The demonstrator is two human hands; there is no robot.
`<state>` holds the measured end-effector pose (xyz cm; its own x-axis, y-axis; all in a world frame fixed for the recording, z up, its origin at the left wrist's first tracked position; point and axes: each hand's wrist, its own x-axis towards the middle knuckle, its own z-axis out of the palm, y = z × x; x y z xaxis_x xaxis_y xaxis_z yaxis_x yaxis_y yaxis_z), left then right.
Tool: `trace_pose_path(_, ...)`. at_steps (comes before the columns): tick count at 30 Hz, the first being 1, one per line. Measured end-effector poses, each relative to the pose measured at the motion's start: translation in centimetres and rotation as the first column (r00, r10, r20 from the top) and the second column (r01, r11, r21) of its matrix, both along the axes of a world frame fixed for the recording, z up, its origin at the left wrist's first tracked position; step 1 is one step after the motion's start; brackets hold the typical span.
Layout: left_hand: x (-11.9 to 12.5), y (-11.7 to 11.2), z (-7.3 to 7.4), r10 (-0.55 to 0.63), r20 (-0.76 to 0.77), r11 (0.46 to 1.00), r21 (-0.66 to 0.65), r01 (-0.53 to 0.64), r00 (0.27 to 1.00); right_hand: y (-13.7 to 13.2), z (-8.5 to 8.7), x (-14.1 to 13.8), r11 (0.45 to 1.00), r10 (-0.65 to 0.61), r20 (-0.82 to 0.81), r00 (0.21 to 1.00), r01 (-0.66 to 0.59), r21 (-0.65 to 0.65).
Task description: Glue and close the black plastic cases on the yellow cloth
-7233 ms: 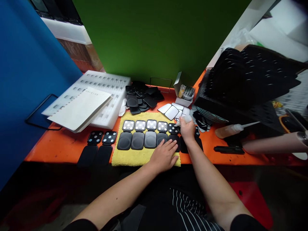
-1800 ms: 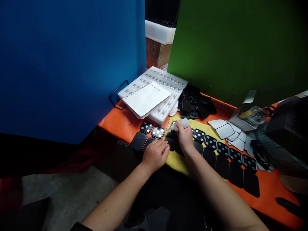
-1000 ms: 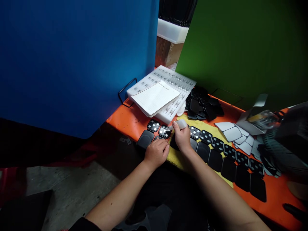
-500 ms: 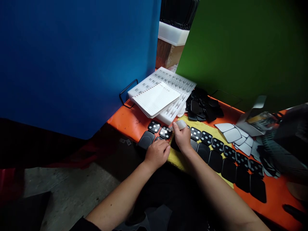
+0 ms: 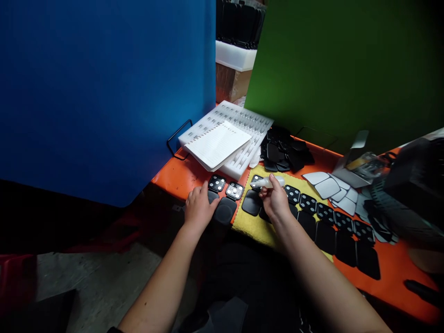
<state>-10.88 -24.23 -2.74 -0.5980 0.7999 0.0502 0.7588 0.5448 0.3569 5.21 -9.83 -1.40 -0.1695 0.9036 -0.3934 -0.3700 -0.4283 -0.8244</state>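
My right hand (image 5: pixel 276 202) is closed around a small white squeeze bottle (image 5: pixel 269 181), its narrow nozzle pointing left over a black dotted square piece (image 5: pixel 255 179). My left hand (image 5: pixel 197 206) rests at the left end of the rows, fingers and thumb apart, touching a dark flap (image 5: pixel 212 197) that it partly covers. Beside it lie a black piece with pale round dots (image 5: pixel 217 183) and another dotted one (image 5: pixel 235 190). Smooth black flaps (image 5: pixel 225 211) lie just below the dotted pieces. More of these pairs run to the right, some hidden behind my right hand and forearm.
A spiral notebook (image 5: pixel 218 144) lies on a white foam tray (image 5: pixel 263 125). Behind the rows are black pieces (image 5: pixel 277 152) and pale sheets (image 5: pixel 324 185). A yellow cloth (image 5: pixel 255 229) covers part of the orange table (image 5: pixel 398 286). Blue (image 5: pixel 104 92) and green panels (image 5: pixel 340 69) stand behind.
My left hand has moved left and its fingers have spread. My right hand has shifted right with the bottle, whose nozzle now shows over another dotted piece. The view has turned slightly.
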Motion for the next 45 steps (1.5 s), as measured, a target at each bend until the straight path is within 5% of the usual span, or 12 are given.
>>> trace_pose_path(5,-1.4,0.6,0.4,0.069,0.142,0.996,-0.058,-0.061,0.987,0.2,0.0,0.9,0.994,0.019,-0.067,0.998,-0.026,-0.104)
trace_pose_path(10,-2.7,-1.3,1.2,0.108,0.467,0.979,0.101,-0.174,0.878,0.2,0.3,2.1,0.986,0.053,-0.112,0.992,-0.070,-0.148)
trace_pose_path(12,-1.4,-2.7,1.6,0.091,0.706,0.946,0.159,-0.282,0.702,0.1,0.7,2.9,0.987,0.044,-0.125,0.991,-0.063,-0.146)
trace_pose_path(14,1.6,-3.8,1.9,0.003,0.918,0.939,0.134,-0.317,0.397,-0.3,1.2,4.1,0.989,0.048,-0.116,0.992,-0.063,-0.132)
trace_pose_path(16,5.6,-4.5,1.8,-0.045,0.998,0.982,0.054,-0.180,0.052,-1.1,1.6,5.6,0.993,0.043,-0.082,0.996,-0.052,-0.109)
trace_pose_path(19,11.5,-4.1,0.7,-0.041,0.980,0.999,0.042,0.001,-0.194,-2.9,1.7,7.9,0.997,0.011,-0.019,1.000,-0.012,-0.076)
trace_pose_path(22,14.7,-3.0,-0.9,-0.022,0.977,0.999,0.029,0.031,-0.212,-4.7,0.9,9.5,0.999,-0.035,0.072,0.997,0.036,-0.018)
trace_pose_path(26,15.5,-2.4,-2.2,0.007,0.989,1.000,-0.002,0.030,-0.149,-6.1,-0.7,10.1,0.986,-0.070,0.309,0.948,0.020,0.163)
trace_pose_path(32,15.8,-2.7,-2.0,0.048,0.989,0.999,-0.047,0.008,-0.137,-6.9,-1.3,9.8,0.918,-0.068,0.597,0.799,-0.184,0.351)
trace_pose_path(45,15.8,-2.7,-2.3,0.024,0.990,1.000,-0.023,0.008,-0.139,-7.9,-1.1,9.6,0.810,-0.126,0.770,0.625,-0.383,0.443)
